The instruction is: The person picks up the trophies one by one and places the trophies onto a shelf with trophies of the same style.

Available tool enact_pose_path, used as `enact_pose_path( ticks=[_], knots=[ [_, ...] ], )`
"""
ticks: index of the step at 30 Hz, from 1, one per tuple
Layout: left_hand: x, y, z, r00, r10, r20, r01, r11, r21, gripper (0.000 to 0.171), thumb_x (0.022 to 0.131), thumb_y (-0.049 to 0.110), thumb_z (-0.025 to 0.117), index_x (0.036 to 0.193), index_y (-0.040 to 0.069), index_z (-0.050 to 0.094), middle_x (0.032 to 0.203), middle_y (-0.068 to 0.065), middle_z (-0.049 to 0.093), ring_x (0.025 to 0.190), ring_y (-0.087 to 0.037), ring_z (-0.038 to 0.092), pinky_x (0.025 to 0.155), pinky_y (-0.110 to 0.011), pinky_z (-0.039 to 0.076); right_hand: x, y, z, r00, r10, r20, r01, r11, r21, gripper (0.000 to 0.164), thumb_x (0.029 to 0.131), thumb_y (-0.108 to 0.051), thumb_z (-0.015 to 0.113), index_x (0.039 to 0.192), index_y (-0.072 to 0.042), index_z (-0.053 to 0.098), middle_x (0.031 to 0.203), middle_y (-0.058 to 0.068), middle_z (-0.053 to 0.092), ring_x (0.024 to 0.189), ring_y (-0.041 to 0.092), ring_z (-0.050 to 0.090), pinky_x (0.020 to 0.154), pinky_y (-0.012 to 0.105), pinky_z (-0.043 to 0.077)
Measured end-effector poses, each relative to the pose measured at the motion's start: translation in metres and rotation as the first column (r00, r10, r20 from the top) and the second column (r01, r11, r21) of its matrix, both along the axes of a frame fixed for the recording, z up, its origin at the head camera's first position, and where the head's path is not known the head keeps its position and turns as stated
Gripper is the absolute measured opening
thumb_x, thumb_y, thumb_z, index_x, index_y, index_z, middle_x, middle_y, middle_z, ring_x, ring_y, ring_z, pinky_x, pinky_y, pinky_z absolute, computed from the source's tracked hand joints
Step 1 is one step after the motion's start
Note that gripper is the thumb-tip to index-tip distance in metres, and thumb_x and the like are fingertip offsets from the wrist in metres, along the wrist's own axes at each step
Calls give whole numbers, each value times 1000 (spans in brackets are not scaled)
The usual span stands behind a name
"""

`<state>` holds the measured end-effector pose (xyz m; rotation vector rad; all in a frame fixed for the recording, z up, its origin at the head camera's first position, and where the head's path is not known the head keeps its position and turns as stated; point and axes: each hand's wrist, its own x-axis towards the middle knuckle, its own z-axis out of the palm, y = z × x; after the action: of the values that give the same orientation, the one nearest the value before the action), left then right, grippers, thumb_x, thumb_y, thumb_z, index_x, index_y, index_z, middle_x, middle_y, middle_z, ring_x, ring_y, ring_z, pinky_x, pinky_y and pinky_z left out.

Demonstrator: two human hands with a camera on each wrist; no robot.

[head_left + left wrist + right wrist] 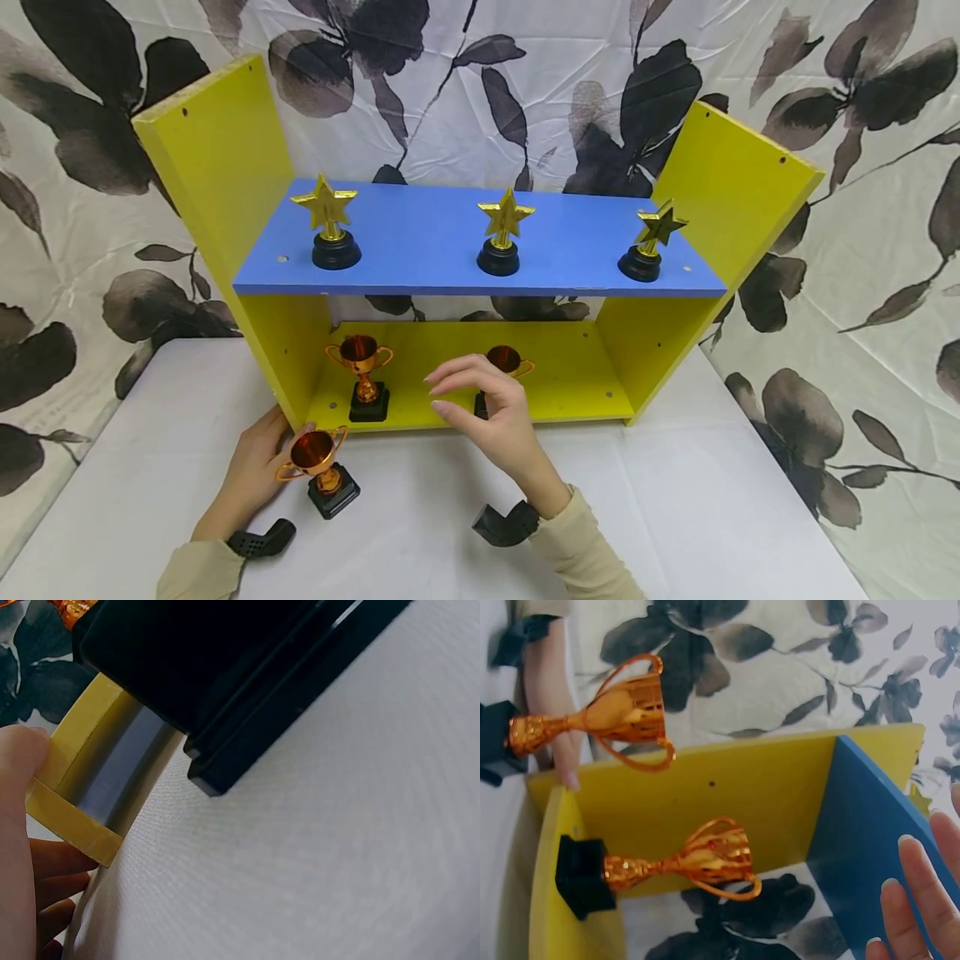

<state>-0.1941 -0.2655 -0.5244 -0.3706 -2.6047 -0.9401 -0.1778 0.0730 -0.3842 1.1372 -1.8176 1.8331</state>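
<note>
My left hand (258,462) grips the lower left front corner of a yellow and blue shelf unit (75,742), thumb on one face of the yellow panel and fingers around the other. Just beside that hand, an orange-gold trophy cup (313,454) with a black square base stands on the table; its base (195,667) looms dark in the left wrist view. My right hand (491,408) hovers before the lower shelf, fingers loosely curved with nothing between them. It partly hides a second trophy cup (504,359). A third trophy cup (712,859) stands on the lower shelf toward the left.
On the blue upper shelf (420,242) stand three gold star trophies, at left (330,221), middle (502,233) and right (651,242). Yellow side panels (738,192) rise at both ends. A floral cloth (862,250) hangs behind the white table (675,517).
</note>
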Motion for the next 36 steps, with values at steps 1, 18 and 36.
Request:
enact_pose_path(
  ticks=[1,18,36],
  knots=[
    [0,0,0,1000,1,3,-1,1000,1,54,99,27,61,137,-8,49,134,-27,53,123,-49,49,98,-71,38,0,-3,0,1000,5,6,-5,1000,-2,12,90,2,69,102,1,69,110,17,65,109,30,58,100,42,47],
    [0,1,0,1000,-10,-16,10,1000,12,50,97,26,63,136,-5,52,131,-25,56,120,-48,52,96,-70,40,1,-57,-6,986,151,69,-151,988,8,13,92,-3,68,105,-1,68,116,15,65,116,22,57,111,46,38],
    [-1,-3,-2,1000,-12,-24,12,1000,14,51,98,24,62,140,-2,49,134,-24,55,120,-47,52,95,-69,40,6,-101,-15,945,195,262,-216,975,55,31,88,0,72,118,-3,65,128,5,63,122,8,54,110,35,40]
  ],
)
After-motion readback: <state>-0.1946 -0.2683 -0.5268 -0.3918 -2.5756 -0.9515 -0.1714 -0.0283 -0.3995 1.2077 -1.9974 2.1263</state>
